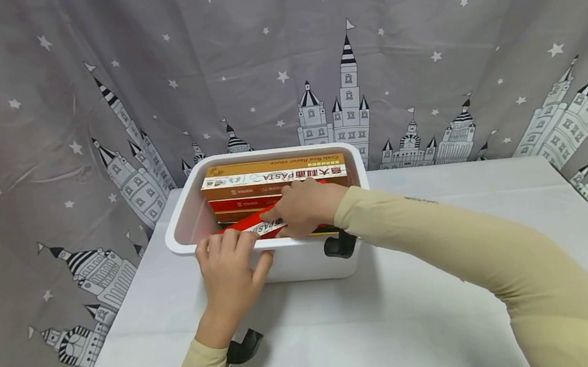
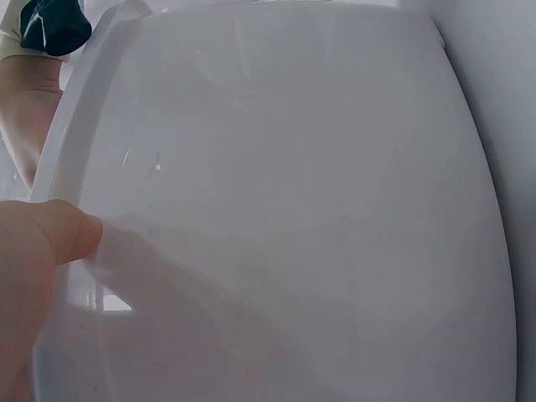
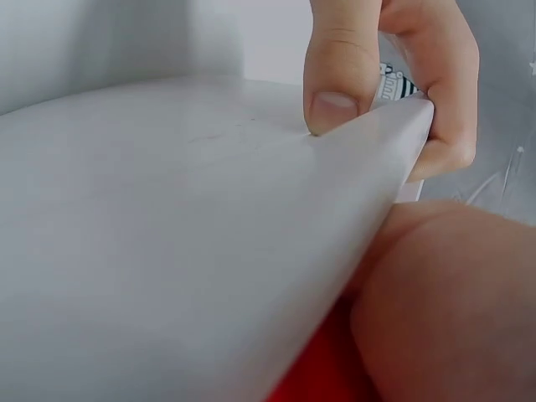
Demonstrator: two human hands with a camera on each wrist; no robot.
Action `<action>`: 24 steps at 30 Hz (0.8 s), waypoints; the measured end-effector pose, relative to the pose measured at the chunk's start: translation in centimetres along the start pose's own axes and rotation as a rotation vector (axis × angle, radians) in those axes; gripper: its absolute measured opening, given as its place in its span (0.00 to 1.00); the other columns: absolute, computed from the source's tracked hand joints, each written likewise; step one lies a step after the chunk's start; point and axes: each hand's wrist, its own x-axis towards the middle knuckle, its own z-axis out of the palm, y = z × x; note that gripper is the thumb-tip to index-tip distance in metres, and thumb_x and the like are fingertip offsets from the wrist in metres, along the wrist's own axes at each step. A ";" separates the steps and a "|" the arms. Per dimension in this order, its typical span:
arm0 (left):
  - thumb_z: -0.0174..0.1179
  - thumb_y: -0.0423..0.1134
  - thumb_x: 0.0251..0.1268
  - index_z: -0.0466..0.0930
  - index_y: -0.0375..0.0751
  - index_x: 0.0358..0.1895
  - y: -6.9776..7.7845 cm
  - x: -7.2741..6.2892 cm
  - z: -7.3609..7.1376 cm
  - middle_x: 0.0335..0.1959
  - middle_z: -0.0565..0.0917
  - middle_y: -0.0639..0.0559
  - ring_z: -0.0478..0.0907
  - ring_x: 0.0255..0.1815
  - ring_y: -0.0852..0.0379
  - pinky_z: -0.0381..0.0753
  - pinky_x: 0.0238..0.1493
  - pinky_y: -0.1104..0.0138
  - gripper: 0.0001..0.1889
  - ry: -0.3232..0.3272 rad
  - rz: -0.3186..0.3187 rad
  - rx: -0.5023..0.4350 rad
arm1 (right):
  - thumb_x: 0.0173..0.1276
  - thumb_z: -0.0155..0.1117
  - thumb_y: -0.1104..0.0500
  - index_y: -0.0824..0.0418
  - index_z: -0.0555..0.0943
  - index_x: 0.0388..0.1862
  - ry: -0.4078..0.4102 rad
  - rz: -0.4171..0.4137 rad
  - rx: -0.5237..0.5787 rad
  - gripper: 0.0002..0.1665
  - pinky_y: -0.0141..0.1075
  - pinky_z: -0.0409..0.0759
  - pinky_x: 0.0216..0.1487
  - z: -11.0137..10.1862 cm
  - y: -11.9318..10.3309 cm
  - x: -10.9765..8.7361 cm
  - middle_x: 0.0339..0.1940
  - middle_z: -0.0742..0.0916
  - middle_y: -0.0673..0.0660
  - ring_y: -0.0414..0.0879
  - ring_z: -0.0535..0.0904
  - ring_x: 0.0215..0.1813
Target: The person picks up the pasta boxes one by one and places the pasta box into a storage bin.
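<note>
A white plastic bin (image 1: pixel 179 234) stands on the table with several pasta boxes (image 1: pixel 271 177) lined up inside it. My left hand (image 1: pixel 227 271) grips its near rim, fingers over the edge and thumb against the outer wall. That thumb also shows in the left wrist view, beside the bin's smooth side. My right hand (image 1: pixel 308 206) reaches over the near rim and holds a red pasta box (image 1: pixel 246 222), which lies tilted inside the bin at the front. In the right wrist view the rim hides most of that box; only a red patch appears below my right hand (image 3: pixel 452 293).
The bin rests on a white-covered table (image 1: pixel 431 313). Behind it hangs a grey curtain (image 1: pixel 234 56) printed with castles and stars. Black wrist camera mounts (image 1: pixel 341 245) hang from both wrists, one close to the bin's front wall.
</note>
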 end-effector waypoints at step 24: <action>0.62 0.40 0.56 0.81 0.38 0.37 0.1 -0.1 0.2 0.34 0.80 0.39 0.74 0.39 0.39 0.65 0.53 0.43 0.10 -0.011 -0.017 -0.017 | 0.75 0.55 0.40 0.30 0.63 0.78 -0.016 0.041 0.025 0.34 0.54 0.74 0.68 0.3 0.1 0.5 0.67 0.80 0.60 0.57 0.74 0.65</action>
